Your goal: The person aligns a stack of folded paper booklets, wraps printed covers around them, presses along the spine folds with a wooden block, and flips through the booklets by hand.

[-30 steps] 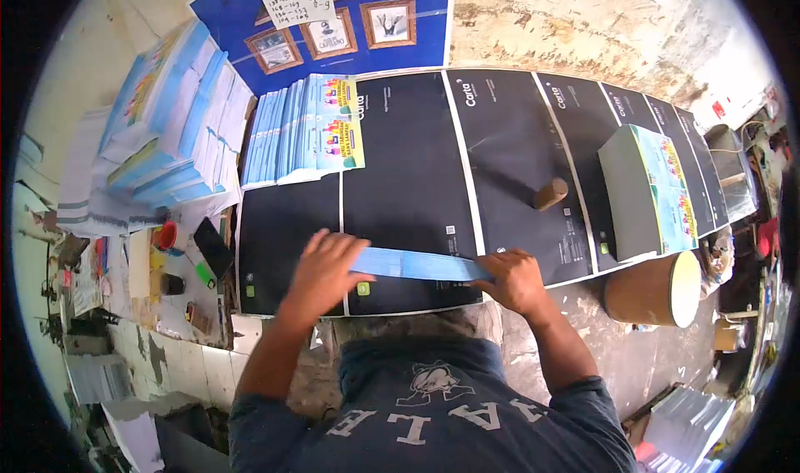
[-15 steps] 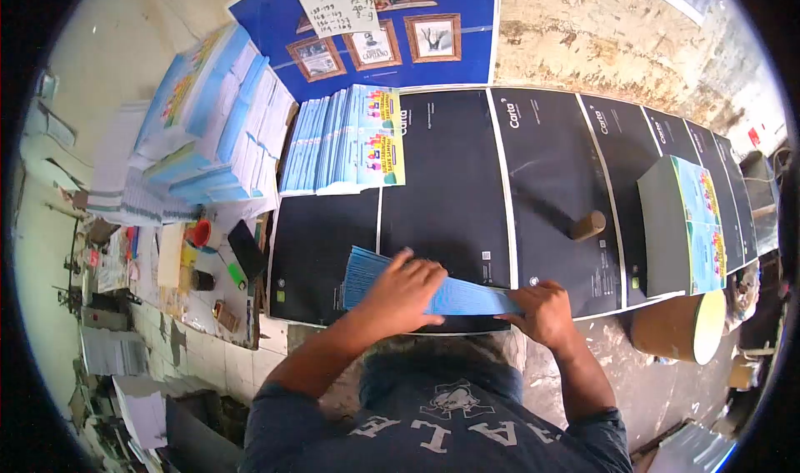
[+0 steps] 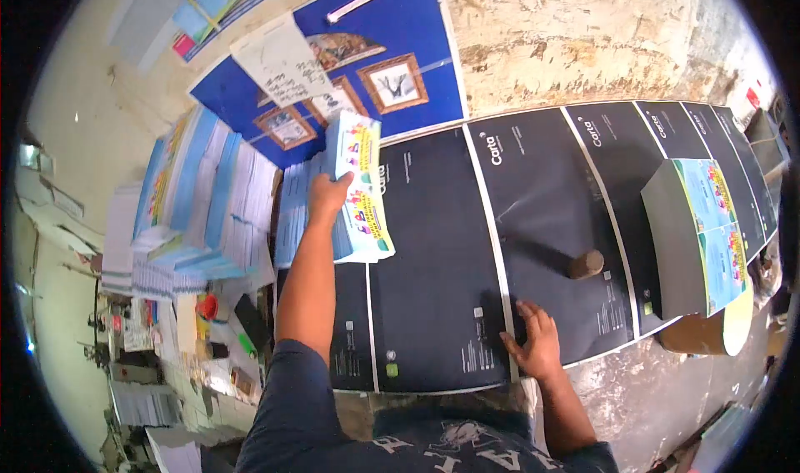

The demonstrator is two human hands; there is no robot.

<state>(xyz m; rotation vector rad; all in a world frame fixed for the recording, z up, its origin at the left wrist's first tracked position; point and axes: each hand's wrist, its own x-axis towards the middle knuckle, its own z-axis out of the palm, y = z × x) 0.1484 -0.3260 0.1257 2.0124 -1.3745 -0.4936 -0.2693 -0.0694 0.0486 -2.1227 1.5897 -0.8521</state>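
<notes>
My left hand (image 3: 330, 196) is at the back left of the table, gripping the left side of a bundle of printed booklets (image 3: 363, 210). The bundle has blue, white and yellow covers and lies against a row of fanned booklets (image 3: 293, 202). Part of the fingers is hidden behind the bundle. My right hand (image 3: 537, 340) rests near the front edge of the black table covering (image 3: 433, 273), with its fingers apart and nothing in them.
Tall stacks of printed sheets (image 3: 196, 190) stand at the left. A short cylindrical block (image 3: 587, 265) sits on the right half of the table. Farther right is a thick stack of printed covers (image 3: 708, 206). A red cup (image 3: 207, 307) stands on the left side table.
The blue-edged bundle has gone from the front of the table; my left hand has moved to the booklets at the back left. My right hand has let go. The view has shifted left.
</notes>
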